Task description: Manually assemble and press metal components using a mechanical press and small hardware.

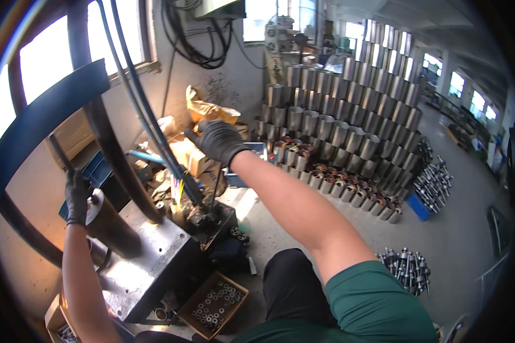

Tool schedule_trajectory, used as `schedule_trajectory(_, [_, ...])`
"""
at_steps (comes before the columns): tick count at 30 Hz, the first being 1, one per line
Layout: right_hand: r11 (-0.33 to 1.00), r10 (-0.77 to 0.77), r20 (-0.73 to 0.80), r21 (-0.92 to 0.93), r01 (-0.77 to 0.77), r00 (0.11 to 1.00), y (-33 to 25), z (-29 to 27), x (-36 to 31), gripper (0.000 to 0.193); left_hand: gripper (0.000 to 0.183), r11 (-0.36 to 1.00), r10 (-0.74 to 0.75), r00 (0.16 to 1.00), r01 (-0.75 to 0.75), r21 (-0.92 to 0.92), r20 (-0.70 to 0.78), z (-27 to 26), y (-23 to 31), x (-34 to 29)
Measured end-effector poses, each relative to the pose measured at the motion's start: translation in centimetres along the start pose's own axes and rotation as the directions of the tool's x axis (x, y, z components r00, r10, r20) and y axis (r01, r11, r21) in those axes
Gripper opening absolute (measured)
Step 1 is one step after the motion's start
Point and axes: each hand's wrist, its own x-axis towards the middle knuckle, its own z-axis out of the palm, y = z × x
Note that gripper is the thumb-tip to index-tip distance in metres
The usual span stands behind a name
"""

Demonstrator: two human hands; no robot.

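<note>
My left hand (76,197), in a dark grey glove, is wrapped round the lower end of a dark rod (59,151). Right beside it stands a dark metal cylinder (113,226) with a bright shaft end on top, on the steel table (154,260) of a press. My right hand (218,140), gloved alike, is stretched out past the press's hoses (140,108), thumb and fingers apart, with nothing visible in it. Below that hand a thin upright lever (216,186) rises from a greasy block; they look apart.
A curved blue press frame (46,126) arches over the table. Tall stacks of metal sleeves (337,131) stand behind, with wound stators (355,191) before them. Shafts lie in piles (406,268) at right. A box of small rings (214,306) sits by my knee.
</note>
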Motion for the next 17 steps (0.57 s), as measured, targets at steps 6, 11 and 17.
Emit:
schedule_trajectory(6, [0.997, -0.064, 0.041, -0.038, 0.065, 0.997, -0.2, -0.8, -2.5, 0.06, 0.029, 0.957, 0.103, 0.988, -0.066, -0.282, 0.116, -1.2, -1.3, -2.2])
schedule_trajectory(11, [1.0, -0.028, 0.07, -0.01, 0.029, 0.997, 1.9, -3.6, -5.9, 0.056, 0.029, 0.845, 0.52, 0.854, -0.513, 0.151, -0.005, 2.9, 2.4, -15.2])
schedule_trajectory(17, [1.0, -0.012, 0.129, 0.026, 0.009, 0.992, 2.8, -6.1, -10.7, 0.053, 0.06, 0.887, 0.188, 0.926, -0.016, -0.462, 0.329, -1.7, -4.7, -26.7])
